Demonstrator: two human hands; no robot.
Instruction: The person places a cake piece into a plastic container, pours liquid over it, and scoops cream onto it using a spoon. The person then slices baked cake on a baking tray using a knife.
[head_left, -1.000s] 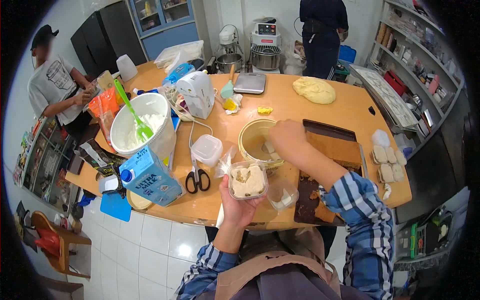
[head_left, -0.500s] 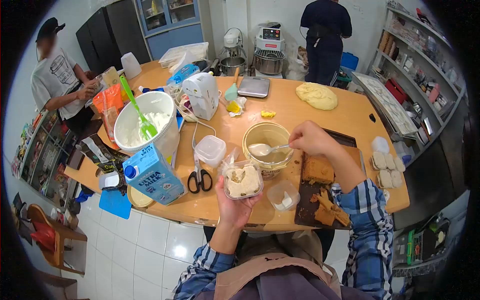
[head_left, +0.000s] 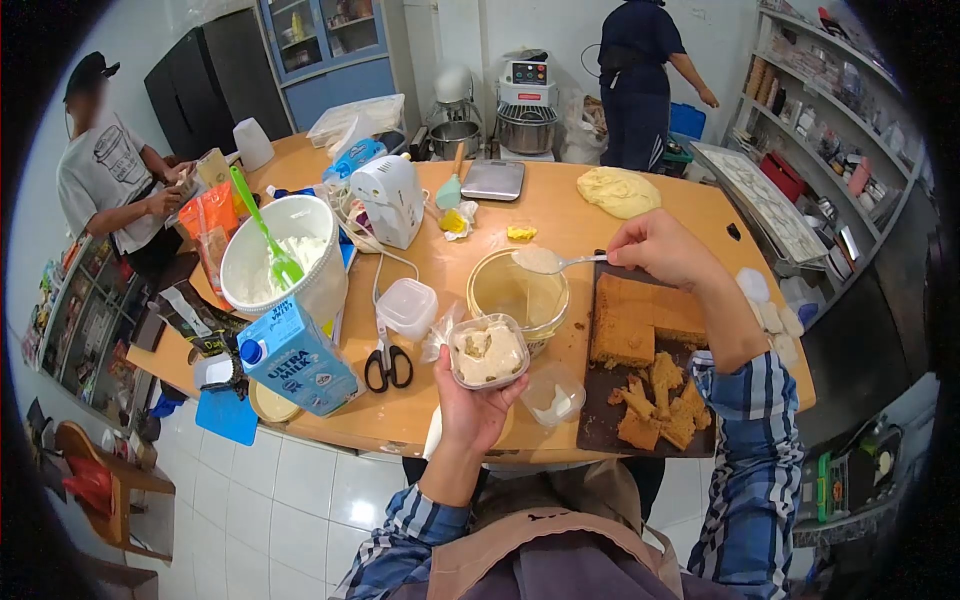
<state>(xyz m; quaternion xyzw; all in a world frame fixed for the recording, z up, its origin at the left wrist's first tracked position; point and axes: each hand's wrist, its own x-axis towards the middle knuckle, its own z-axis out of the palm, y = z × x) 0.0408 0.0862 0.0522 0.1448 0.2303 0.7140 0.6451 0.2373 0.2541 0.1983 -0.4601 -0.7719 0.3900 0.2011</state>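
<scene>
My left hand (head_left: pixel 472 408) holds a small clear container (head_left: pixel 489 352) from below, with a pale creamy filling inside. My right hand (head_left: pixel 660 248) pinches the handle of a spoon (head_left: pixel 545 262), whose bowl carries pale cream above the rim of a beige tub (head_left: pixel 560 310). Beneath my right forearm, a dark tray (head_left: pixel 597 435) bears brown cake (head_left: pixel 622 325) in a large block and broken pieces. On the table just right of the held container is another clear container (head_left: pixel 553 394) with something white in it. Scissors (head_left: pixel 388 366) and a clear lidded box (head_left: pixel 408 307) lie to the left.
A white bucket (head_left: pixel 322 268) with a green spatula (head_left: pixel 284 266), a blue milk carton (head_left: pixel 318 372) and a hand mixer (head_left: pixel 388 200) occupy the left side. Dough (head_left: pixel 618 192) and a scale (head_left: pixel 493 180) are farther back. One person (head_left: pixel 110 175) stands left, another (head_left: pixel 637 90) behind the table.
My right hand has risen from the tub, lifting the spoon with cream above it. The view has shifted slightly, and the person at the back has stretched an arm out to the right.
</scene>
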